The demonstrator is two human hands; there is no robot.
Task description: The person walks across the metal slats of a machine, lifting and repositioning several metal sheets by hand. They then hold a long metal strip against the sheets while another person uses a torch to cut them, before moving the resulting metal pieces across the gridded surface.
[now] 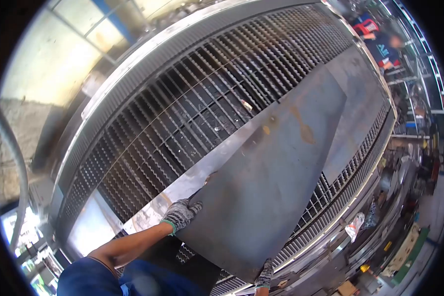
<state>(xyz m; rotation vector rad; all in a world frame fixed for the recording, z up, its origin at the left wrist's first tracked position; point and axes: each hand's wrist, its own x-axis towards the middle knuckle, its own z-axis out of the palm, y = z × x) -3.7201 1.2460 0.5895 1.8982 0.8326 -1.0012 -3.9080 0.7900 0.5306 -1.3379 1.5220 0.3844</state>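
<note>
A large dark metal sheet [261,172] lies at a slant across the slatted metal bed [182,118]. My left hand [182,215], in a grey knitted glove with a green cuff, grips the sheet's left edge, with part of the fingers over its top face. At the sheet's near lower corner my right hand [265,274], in the same kind of glove, is closed on the edge. Beneath the dark sheet, a lighter metal sheet [158,202] shows along its left side. Another flat sheet [355,108] rests on the slats to the right.
The bed's ribbed metal frame [325,237] runs along the right side. Beyond it are stacked metal pieces, a plastic bag [354,227] and a green-edged item [409,256]. A person [382,49] in dark clothes is at the upper right. A pale wall [39,64] stands at the left.
</note>
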